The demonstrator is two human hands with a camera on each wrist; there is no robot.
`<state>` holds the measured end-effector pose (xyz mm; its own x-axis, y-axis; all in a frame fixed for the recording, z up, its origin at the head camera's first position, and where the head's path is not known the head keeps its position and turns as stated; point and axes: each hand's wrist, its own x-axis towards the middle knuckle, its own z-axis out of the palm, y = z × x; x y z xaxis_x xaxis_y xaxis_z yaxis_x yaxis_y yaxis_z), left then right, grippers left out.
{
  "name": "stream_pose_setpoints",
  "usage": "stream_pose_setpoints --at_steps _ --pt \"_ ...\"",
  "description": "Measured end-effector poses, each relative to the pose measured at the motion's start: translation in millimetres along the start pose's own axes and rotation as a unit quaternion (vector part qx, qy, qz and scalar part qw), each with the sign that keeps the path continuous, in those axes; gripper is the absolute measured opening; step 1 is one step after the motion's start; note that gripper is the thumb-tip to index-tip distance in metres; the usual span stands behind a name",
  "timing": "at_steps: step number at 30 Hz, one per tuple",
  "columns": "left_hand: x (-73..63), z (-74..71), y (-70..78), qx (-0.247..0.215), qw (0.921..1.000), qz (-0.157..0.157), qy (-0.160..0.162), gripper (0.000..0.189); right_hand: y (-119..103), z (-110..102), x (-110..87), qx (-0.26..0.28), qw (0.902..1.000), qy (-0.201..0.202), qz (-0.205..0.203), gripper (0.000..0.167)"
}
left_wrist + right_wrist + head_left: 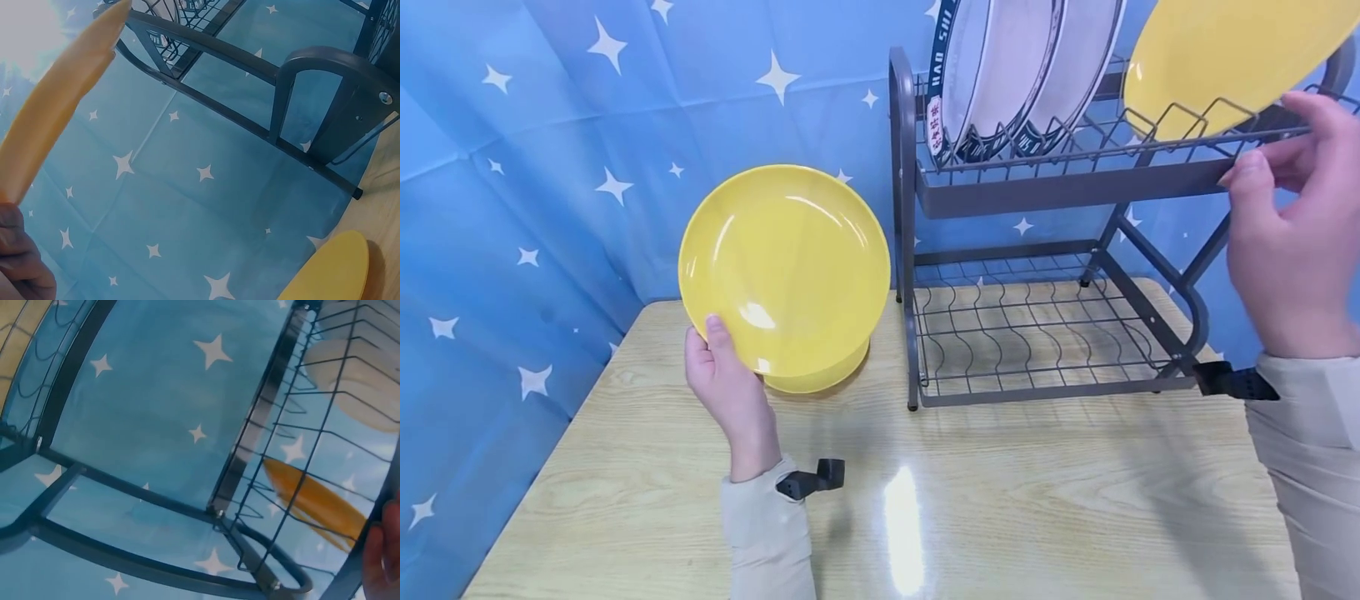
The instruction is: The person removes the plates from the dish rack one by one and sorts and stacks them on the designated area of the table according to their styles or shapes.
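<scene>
My left hand (730, 392) grips a round yellow plate (790, 267) by its lower left rim, thumb on the face. The plate is held up and tilted toward the head camera. Behind it, partly covered, another yellow dish (820, 379) lies on the table. In the left wrist view the held plate (56, 106) appears edge-on above the fingers (22, 256). My right hand (1296, 217) holds the front rail of a dark dish rack (1075, 190) at its upper tier. Just behind that hand, a yellow plate (1225, 58) stands in the upper tier.
Several white plates with dark patterned rims (1007, 75) stand at the left of the upper tier. The lower wire shelf (1022, 333) holds nothing visible. The rack stands on a light wooden table (1037, 492), before a blue star-patterned curtain (550, 208).
</scene>
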<state>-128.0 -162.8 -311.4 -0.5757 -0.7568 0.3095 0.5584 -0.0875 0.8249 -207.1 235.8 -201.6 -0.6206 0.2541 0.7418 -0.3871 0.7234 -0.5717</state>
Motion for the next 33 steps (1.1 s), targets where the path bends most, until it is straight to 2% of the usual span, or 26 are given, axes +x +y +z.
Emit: stream_pose_setpoints --at_steps 3,9,14,18,23,26,30,33 --pt "3.2 -1.3 -6.4 -0.009 0.9999 -0.013 -0.002 0.032 -1 -1 5.1 -0.009 0.9999 -0.001 0.005 0.039" --pt "4.0 -4.0 -11.0 0.015 0.9996 -0.024 0.005 0.031 -10 -6 13.3 -0.080 0.9955 -0.009 0.050 0.041" --pt "3.3 -5.4 -11.1 0.030 0.9988 -0.038 -0.001 0.030 -13 -7 21.1 -0.124 0.9910 -0.014 0.048 0.044" --pt "3.4 -6.5 -14.2 0.038 0.9976 -0.058 -0.010 0.029 -11 -6 30.4 -0.133 0.9895 -0.016 0.055 0.046" --pt "4.2 -6.6 -18.8 0.040 0.9952 -0.081 -0.037 0.028 -8 -4 39.3 -0.123 0.9912 -0.004 0.049 0.049" --pt "5.5 -6.8 -22.1 0.029 0.9941 -0.092 -0.050 0.026 -8 -3 43.7 -0.117 0.9913 -0.002 0.060 0.039" --pt "7.6 -7.3 -26.7 0.022 0.9929 -0.104 -0.052 0.022 -8 -4 47.9 -0.098 0.9905 -0.011 0.095 0.013" --pt "8.3 -7.8 -29.8 0.032 0.9913 -0.116 -0.053 0.021 -6 -4 51.3 -0.076 0.9909 -0.019 0.109 0.010"
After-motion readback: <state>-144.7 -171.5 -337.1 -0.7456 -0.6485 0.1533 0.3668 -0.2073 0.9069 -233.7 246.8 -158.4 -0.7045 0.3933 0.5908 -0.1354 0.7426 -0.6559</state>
